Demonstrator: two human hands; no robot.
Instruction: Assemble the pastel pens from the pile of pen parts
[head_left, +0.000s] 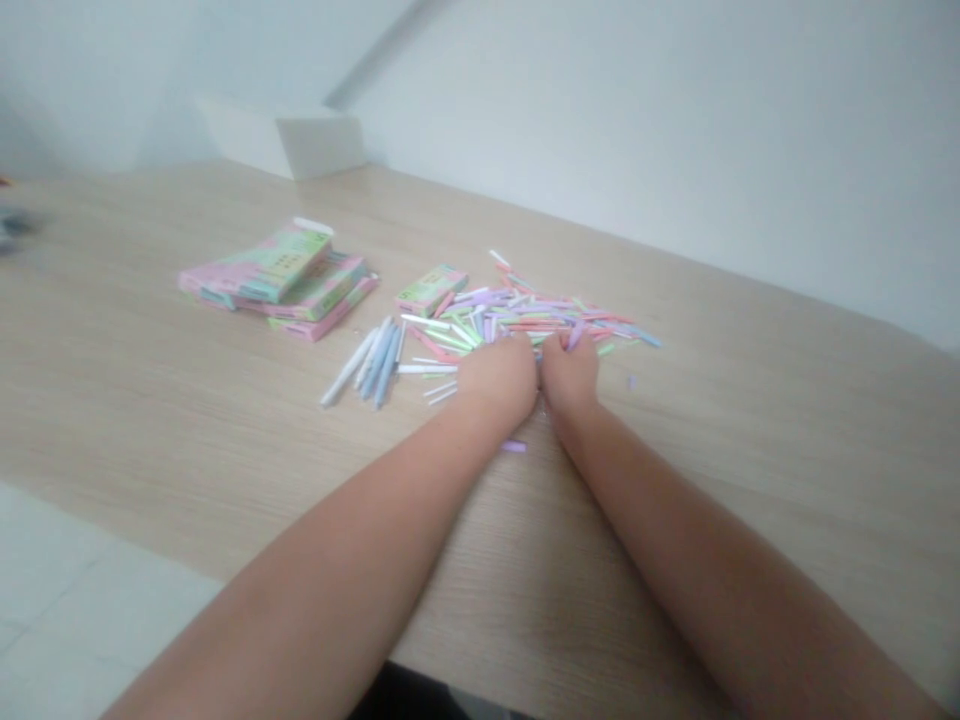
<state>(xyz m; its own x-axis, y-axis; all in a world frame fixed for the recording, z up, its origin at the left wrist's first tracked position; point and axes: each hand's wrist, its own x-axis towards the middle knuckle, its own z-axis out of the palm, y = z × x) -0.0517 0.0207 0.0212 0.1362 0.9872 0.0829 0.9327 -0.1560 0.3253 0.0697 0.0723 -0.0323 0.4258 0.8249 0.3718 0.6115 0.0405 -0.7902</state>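
A loose heap of thin pastel sticks (517,308) in purple, green, coral, white and blue lies on the table; blur hides whether they are pens or straws. At its near edge, my left hand (501,378) is closed, back toward me, its fingers and anything in them hidden. Close beside it, my right hand (571,372) is a fist with a purple stick (576,333) poking out at the top. Left of the heap lies a small bundle of thicker white and blue sticks (373,362). A short purple piece (514,446) rests by my left wrist.
Several flat pastel boxes (262,262) are stacked at the left, and another small box (431,290) touches the heap's back left. A white folded board (321,147) stands against the wall. The wooden table (750,400) ends at a near edge above a tiled floor (67,580).
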